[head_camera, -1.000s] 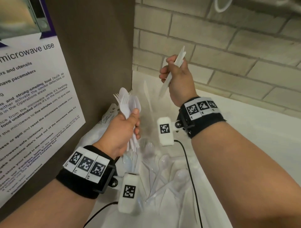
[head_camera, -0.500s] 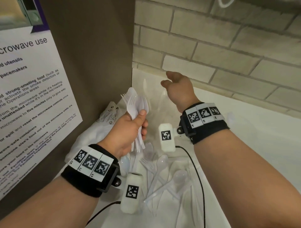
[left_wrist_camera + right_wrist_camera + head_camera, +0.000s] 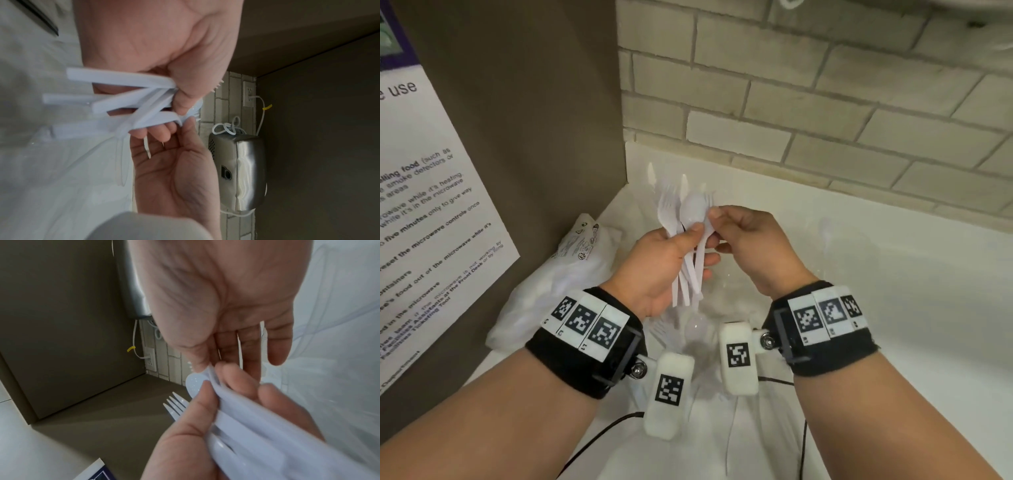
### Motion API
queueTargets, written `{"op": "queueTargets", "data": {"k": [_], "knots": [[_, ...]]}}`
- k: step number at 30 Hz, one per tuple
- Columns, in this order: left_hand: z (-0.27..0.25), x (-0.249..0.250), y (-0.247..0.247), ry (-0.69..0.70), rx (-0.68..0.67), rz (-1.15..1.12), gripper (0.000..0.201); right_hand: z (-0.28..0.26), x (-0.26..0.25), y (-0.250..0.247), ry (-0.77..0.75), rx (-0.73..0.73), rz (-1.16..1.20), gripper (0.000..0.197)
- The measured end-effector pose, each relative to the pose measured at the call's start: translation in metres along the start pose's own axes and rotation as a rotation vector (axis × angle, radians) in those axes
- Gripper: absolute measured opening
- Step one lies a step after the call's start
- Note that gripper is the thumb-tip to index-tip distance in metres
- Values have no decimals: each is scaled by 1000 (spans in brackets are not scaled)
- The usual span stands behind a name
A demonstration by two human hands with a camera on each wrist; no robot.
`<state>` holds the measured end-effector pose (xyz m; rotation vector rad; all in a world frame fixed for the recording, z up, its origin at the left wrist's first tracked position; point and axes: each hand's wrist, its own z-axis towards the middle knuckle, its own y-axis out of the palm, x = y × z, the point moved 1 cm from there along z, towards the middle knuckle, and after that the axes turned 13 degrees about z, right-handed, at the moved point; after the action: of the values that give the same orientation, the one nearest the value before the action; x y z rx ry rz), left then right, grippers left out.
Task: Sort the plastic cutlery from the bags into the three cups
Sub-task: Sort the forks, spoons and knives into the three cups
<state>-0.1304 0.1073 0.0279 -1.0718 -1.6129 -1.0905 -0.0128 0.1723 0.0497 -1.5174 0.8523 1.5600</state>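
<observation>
My left hand [image 3: 688, 241] grips a bundle of white plastic cutlery [image 3: 685, 284] by the handles, held upright over the white counter. Fork heads [image 3: 666, 209] and one spoon [image 3: 693, 209] fan out above the fist. My right hand [image 3: 714, 219] meets the bundle from the right, its thumb and forefinger pinching the spoon at the neck. The right wrist view shows the spoon bowl [image 3: 194, 384] and a fork [image 3: 176, 404] beside my left thumb. The left wrist view shows the splayed handles [image 3: 123, 97]. Behind the bundle, white knife tips [image 3: 652, 174] stand upright; what holds them is unclear.
A plastic bag [image 3: 558, 274] lies against the brown side panel [image 3: 534, 120] on the left. Loose clear cutlery [image 3: 695, 325] is strewn on the counter [image 3: 893, 291] under my wrists. A brick wall [image 3: 808, 102] closes the back. A steel appliance [image 3: 242, 170] hangs on the wall.
My right hand held a knife up at the back, let it go there, then came back to the bundle and now pinches the spoon. The left hand shifted right with its bundle.
</observation>
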Motion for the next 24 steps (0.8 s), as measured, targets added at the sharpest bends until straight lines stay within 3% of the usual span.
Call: {"op": "queueTargets", "data": {"k": [8,15,18,20,22,24], "knots": [[-3,1,13,-15,-69,-52,24,-8,4,-11,11,132,27,32],[-6,-1,15,-29,-113,-31,19,-10,3,-4,-148,173,-253,31],[-6,-3,14,-44,-59,22,18,-9,-2,-6,-232,308,-283,34],[-5,-4,12,-48,-3,68,14,-6,-3,-9,-261,405,-178,32],[-4,-6,10,-36,12,140,14,-6,-7,-7,-269,395,-78,26],[-3,-8,9,-11,4,214,16,-5,-12,-3,-268,310,-126,28]]}}
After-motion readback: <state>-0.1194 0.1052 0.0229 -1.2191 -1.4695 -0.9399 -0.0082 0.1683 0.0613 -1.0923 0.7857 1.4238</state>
